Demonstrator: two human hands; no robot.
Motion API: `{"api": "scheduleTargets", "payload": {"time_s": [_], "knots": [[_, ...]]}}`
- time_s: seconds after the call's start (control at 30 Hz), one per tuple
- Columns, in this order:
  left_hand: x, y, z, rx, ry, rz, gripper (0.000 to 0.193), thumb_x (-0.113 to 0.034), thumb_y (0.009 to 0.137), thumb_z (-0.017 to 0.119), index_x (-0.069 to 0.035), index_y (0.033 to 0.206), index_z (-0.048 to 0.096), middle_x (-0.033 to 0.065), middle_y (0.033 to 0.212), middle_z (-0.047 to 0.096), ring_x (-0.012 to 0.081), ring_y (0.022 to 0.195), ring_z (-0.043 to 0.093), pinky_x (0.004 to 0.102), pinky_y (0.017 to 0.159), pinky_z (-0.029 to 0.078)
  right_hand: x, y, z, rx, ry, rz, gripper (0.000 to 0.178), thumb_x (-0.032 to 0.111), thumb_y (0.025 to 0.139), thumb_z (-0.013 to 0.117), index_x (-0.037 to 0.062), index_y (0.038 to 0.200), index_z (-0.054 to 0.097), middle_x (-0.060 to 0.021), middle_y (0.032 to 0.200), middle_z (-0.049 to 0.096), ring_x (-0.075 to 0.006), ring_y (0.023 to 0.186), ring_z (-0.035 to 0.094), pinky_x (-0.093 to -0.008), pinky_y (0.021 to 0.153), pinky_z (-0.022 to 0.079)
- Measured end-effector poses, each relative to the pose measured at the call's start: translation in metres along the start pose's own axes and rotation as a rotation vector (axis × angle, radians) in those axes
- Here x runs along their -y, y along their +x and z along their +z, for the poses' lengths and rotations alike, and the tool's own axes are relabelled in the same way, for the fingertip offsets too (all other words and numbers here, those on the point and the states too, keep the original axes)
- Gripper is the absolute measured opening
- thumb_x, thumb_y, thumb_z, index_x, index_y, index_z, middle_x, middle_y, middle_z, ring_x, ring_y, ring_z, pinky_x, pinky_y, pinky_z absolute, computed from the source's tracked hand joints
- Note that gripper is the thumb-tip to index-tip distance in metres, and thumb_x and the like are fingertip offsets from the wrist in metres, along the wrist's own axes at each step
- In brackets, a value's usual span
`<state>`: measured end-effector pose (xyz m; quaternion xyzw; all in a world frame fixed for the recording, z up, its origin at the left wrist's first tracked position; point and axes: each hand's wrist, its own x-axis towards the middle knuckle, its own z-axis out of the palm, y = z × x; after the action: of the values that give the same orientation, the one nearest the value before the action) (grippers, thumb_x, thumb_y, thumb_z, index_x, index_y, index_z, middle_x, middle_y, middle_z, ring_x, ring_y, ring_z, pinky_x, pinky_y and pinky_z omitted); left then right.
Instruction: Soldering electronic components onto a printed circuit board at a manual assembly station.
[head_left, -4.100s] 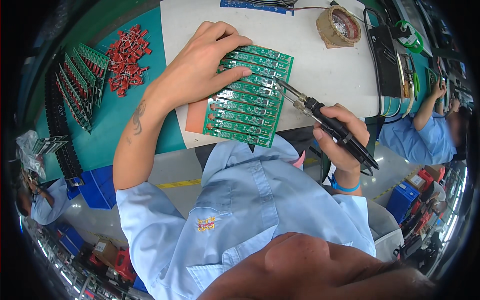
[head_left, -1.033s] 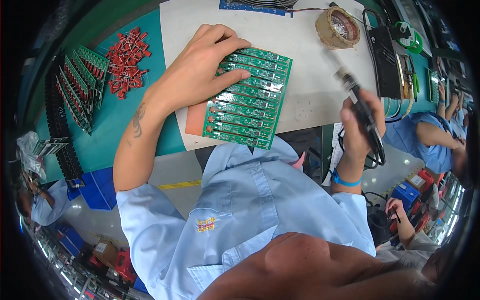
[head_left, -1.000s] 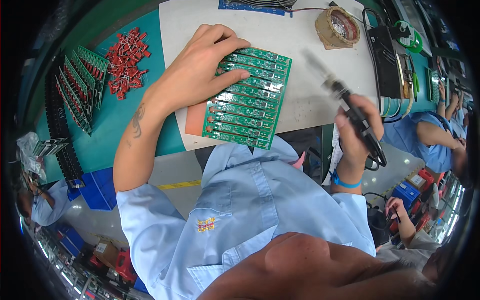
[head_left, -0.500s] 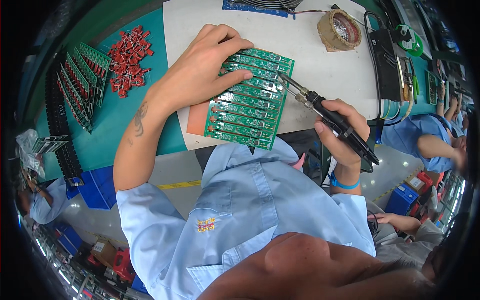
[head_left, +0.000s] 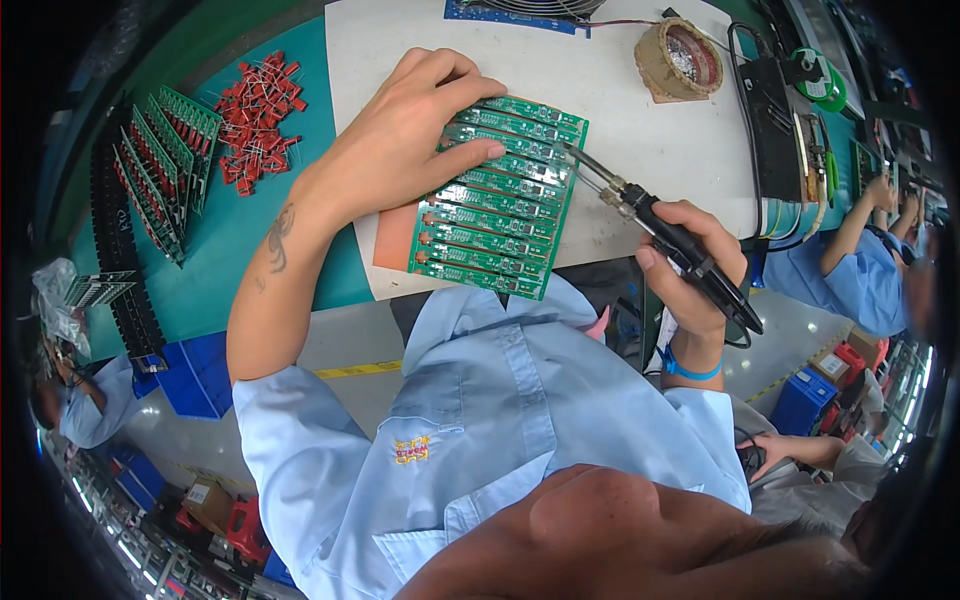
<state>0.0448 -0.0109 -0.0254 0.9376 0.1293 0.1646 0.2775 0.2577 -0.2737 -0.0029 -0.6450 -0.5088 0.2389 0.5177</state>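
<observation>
1. Soldering iron (head_left: 690,255) moved left vs. 1.0 s ago: tip was over white sheet (head_left: 660,180), now at R part of green PCB panel (head_left: 495,215), 2nd–3rd strips from far end. Tip contact: cannot tell.
2. Right hand (head_left: 684,304): thumb + index pinch iron's black handle from opp. sides; other fingers mostly hidden, cannot tell. Handle slants from near R to far L, w/ thin tube alongside tip. Blue wristband (head_left: 695,372) on wrist.
3. Left hand (head_left: 410,120): thumb laid across PCB panel, index reaching its far edge; the two spread apart. Remaining fingers bent, partly hidden.
4. PCB panel loc.: on near side of white sheet, betw. hands; near R corner extends past sheet edge. Orange-brown backing (head_left: 395,240) shows at near L.
5. Far L, on green mat (head_left: 235,275): pile of red components (head_left: 260,110); left of it, populated boards (head_left: 175,165) upright beside black rack (head_left: 115,225).
6. Far R: round tan container (head_left: 655,72) w/ shiny bits; black holder (head_left: 772,125), green spool (head_left: 822,88) adj.
</observation>
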Motion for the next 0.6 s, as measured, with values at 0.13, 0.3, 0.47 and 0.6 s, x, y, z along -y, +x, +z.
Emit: {"api": "scheduleTargets", "payload": {"time_s": [0.13, 0.3, 0.47, 0.6], "knots": [[-0.001, 0.0, -0.001, 0.003, -0.003, -0.004, 0.04, -0.019, 0.09, 0.082, -0.005, 0.126, 0.072, 0.0086, 0.12, 0.061, 0.0266, 0.111, 0.054, 0.036, 0.099, 0.05, -0.003, -0.003, -0.011, -0.13, -0.017, 0.054, 0.046, -0.005, 0.073, 0.081, -0.0029, 0.118, 0.072, -0.0122, 0.094, 0.076, -0.016, 0.072, 0.063, -0.0267, 0.069, 0.052], [-0.003, 0.002, 0.0, 0.002, -0.007, 0.012, 0.041, -0.019, 0.09, 0.081, -0.005, 0.127, 0.072, 0.009, 0.121, 0.061, 0.027, 0.111, 0.054, 0.0361, 0.099, 0.05, -0.037, 0.025, -0.002, -0.565, -0.03, -0.033, 0.05, -0.003, 0.075, 0.082, -0.0012, 0.123, 0.071, -0.0119, 0.099, 0.075, -0.0151, 0.076, 0.065, -0.0265, 0.074, 0.053], [-0.002, 0.001, -0.001, 0.032, -0.029, -0.026, 0.041, -0.018, 0.091, 0.08, -0.006, 0.129, 0.072, 0.0088, 0.122, 0.06, 0.027, 0.113, 0.053, 0.0357, 0.1, 0.049, -0.042, 0.026, 0.0, -0.56, 0.177, 0.067, 0.052, -0.001, 0.075, 0.083, -0.0011, 0.125, 0.069, -0.0114, 0.102, 0.075, -0.0156, 0.076, 0.064, -0.0264, 0.075, 0.053], [-0.002, 0.003, -0.003, 0.086, -0.069, 0.003, 0.041, -0.017, 0.091, 0.08, -0.006, 0.13, 0.072, 0.0087, 0.123, 0.06, 0.0269, 0.115, 0.052, 0.0355, 0.102, 0.048, -0.011, 0.005, -0.003, -0.24, -0.042, -0.005, 0.048, -0.003, 0.075, 0.081, -0.0013, 0.122, 0.071, -0.0125, 0.099, 0.075, -0.0162, 0.074, 0.063, -0.0268, 0.072, 0.052]]}}
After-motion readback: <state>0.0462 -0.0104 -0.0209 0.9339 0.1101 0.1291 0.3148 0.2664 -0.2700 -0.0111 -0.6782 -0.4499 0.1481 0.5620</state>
